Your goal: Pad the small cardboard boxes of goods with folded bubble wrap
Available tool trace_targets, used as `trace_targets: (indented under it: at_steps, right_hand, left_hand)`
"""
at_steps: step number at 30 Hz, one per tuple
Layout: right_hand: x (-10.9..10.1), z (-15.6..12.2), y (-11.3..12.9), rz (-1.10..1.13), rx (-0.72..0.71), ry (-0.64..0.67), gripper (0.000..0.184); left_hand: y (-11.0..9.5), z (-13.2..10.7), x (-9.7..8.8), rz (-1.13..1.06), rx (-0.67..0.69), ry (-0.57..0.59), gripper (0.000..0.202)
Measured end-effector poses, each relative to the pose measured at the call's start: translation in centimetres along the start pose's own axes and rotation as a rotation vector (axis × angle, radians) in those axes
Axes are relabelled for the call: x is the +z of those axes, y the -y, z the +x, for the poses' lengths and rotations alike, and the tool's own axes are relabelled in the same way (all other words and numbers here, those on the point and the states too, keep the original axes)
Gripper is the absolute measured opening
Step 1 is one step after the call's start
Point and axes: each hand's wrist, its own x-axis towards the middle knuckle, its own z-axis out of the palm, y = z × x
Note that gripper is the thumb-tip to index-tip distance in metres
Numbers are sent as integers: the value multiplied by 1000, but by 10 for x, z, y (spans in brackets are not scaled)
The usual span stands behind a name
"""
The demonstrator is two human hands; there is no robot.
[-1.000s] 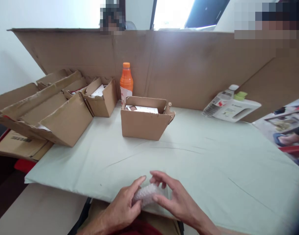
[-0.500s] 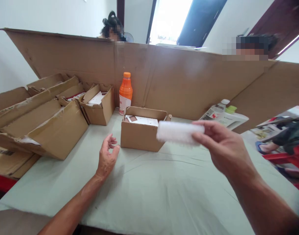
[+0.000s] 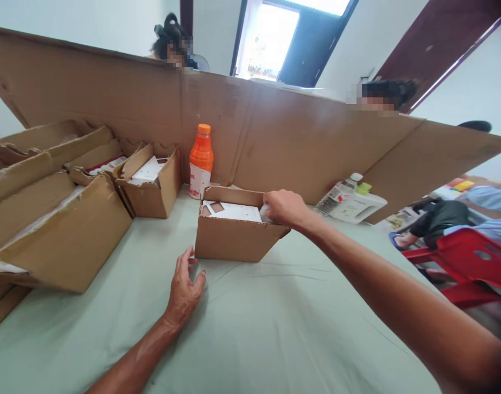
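A small cardboard box (image 3: 229,239) stands in the middle of the table, with white printed cards or thin boxes (image 3: 237,212) packed inside. My right hand (image 3: 286,208) reaches over the box's right end, fingers closed on a white, soft-looking packet (image 3: 266,214). Only a little of that packet shows; the rest is hidden by the hand and the box wall. My left hand (image 3: 186,287) hovers or rests by the box's front left corner, fingers parted and holding nothing. Whether its fingertips touch the cardboard, I cannot tell.
Larger cardboard boxes (image 3: 69,235) crowd the left side, beside another small filled box (image 3: 151,191). An orange bottle (image 3: 201,158) stands behind. A clear bottle (image 3: 336,196) and a white jug (image 3: 359,207) lean at right. A cardboard screen (image 3: 299,142) crosses the back; people sit beyond.
My right hand has carried the white packet left and into the right end of the small box. The left hand stays near the box corner. The view has shifted slightly.
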Motion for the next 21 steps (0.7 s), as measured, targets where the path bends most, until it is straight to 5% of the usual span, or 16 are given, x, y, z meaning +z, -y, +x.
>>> trace_targets:
  at_steps: [8,12,15,18,21]
  right_hand:
    - [7,8,-5,82,-31,63,16]
    - [12,-34,-37,294,11,-216,24]
    - [45,-81,-64,582,68,-512,25]
    - [100,-110,-68,830,91,-409,32]
    - [146,-105,-45,1009,57,-234,56]
  left_hand:
    - [2,-1,0,-7,-13,9,57]
    - [4,0,-2,-16,-25,-5,55]
    - [5,2,-6,-14,-76,-42,55]
    - [-1,8,-11,-34,-117,-66,60]
    - [-14,25,-12,-79,-115,-44,69]
